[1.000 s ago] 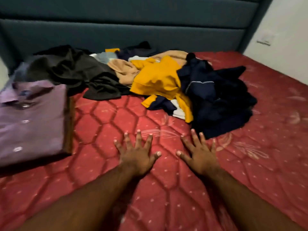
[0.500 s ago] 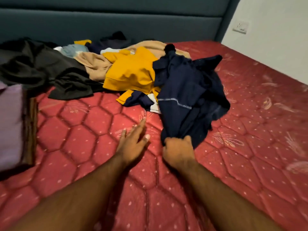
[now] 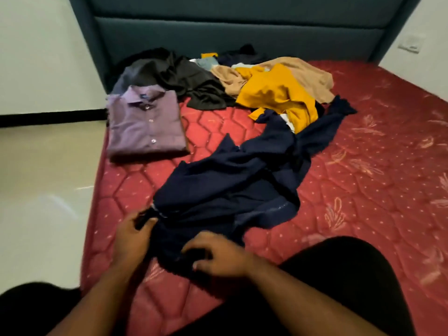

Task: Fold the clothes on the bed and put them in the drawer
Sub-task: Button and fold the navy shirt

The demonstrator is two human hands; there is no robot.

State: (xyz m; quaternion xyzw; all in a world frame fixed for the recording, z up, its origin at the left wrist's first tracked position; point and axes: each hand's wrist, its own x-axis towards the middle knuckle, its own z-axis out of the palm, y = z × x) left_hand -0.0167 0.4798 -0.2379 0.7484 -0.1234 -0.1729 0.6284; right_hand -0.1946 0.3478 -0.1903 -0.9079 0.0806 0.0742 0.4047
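1. I see the navy garment (image 3: 232, 187) stretched in a crumpled band across the red quilted bed (image 3: 363, 190). Its near end lies bunched under my hands at the bed's near edge, and its far end trails off to the right, towards the pile.
2. It is dark blue with a faint pale line of stitching along one edge. It is unfolded, twisted and creased along its length. What kind of garment it is I cannot tell.
3. The folded purple shirt (image 3: 145, 124) lies flat at the bed's left edge, collar towards the headboard (image 3: 230, 27), buttons up, apart from the navy garment.
4. Near the headboard the unfolded pile holds a dark grey garment (image 3: 179, 78), a tan garment (image 3: 303, 73) and a yellow garment (image 3: 274, 95). The yellow one touches the navy garment's far part.
5. Small bits of other clothes show behind the pile; they are too hidden to name.
6. Pale floor (image 3: 43, 178) runs along the left of the bed. A wall switch (image 3: 409, 44) sits at upper right.
7. My left hand (image 3: 132, 236) is curled round the garment's left near corner, thumb over the cloth.
8. My right hand (image 3: 218, 255) rests palm down on the bunched near end, fingers curled into the fabric and gripping it.
9. Both forearms reach in from the bottom edge. The hands are near each other.
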